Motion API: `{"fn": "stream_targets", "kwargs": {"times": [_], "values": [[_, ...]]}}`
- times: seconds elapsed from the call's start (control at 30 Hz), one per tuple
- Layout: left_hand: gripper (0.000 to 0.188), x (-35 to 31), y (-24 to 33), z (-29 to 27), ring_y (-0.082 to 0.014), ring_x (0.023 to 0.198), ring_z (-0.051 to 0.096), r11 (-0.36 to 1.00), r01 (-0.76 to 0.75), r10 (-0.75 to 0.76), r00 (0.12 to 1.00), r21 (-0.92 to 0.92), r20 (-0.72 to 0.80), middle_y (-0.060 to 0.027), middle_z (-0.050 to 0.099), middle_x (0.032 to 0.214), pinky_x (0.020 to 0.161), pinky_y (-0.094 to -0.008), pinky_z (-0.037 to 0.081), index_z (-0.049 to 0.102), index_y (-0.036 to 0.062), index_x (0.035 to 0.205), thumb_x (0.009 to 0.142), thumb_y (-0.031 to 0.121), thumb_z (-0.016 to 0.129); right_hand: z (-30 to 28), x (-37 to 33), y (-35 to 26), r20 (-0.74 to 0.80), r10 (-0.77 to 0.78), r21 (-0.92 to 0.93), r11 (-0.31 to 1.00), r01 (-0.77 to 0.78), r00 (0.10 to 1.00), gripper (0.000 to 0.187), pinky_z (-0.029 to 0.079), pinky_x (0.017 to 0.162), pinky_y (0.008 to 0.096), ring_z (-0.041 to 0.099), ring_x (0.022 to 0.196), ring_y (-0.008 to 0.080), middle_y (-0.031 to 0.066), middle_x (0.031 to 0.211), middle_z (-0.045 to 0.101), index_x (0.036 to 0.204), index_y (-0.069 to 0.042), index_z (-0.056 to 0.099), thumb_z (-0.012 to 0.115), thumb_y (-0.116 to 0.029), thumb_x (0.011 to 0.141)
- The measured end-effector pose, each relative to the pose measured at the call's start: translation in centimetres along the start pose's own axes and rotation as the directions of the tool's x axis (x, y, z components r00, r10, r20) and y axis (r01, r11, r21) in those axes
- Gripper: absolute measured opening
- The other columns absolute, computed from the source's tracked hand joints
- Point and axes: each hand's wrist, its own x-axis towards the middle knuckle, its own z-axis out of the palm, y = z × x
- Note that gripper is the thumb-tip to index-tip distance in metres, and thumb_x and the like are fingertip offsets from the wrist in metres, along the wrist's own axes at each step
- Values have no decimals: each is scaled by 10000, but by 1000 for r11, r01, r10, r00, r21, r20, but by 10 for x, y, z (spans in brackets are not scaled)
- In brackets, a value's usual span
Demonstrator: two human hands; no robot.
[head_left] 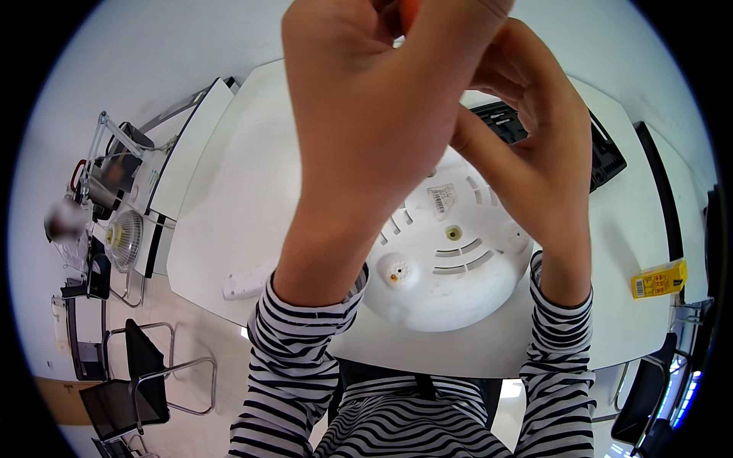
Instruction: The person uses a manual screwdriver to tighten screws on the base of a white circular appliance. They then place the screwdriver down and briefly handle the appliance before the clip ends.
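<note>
Both my hands are raised close before me, over the table. My left hand (pixel 366 114) is closed round an orange thing (pixel 409 11), of which only a sliver shows at the top edge; its kind is hidden. Just right of it and partly behind, my right hand (pixel 538 145) has its fingers curled in, the fingertips hidden behind the left hand. Below them lies a round white plastic base (pixel 458 294), underside up, with curved vent slots, a label and recessed holes; one hole has a rusty spot. Neither hand touches it.
Behind my right hand lies a black tool case (pixel 607 156) with fitted slots. A yellow carton (pixel 658 280) is at the table's right edge, a pale elongated piece (pixel 248 282) at the left. Left stand a fan head (pixel 124 240) and black chairs (pixel 145 366).
</note>
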Motion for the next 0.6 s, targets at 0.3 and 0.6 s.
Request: {"fn": "stream_targets", "kwargs": {"times": [0.3,0.6], "values": [[388,-1,1,-16,-220,896,614,996,-75,81,979,-40,189,-156,603,898,829,-356,487,525,-53,1062,919,307,500,-8,-3,-1,178,102,134,983,-127,979,402,485,886,337,634,982,241,155,1010,643,1184,87,470,607,32,810],[306,11,-5,-35,-219,877,623,987,-132,154,941,-92,302,-142,605,884,801,-339,499,530,-45,1042,916,234,522,0,3,-5,205,91,152,981,-124,975,382,487,866,322,646,949,223,137,968,658,1152,61,486,636,-12,808]]}}
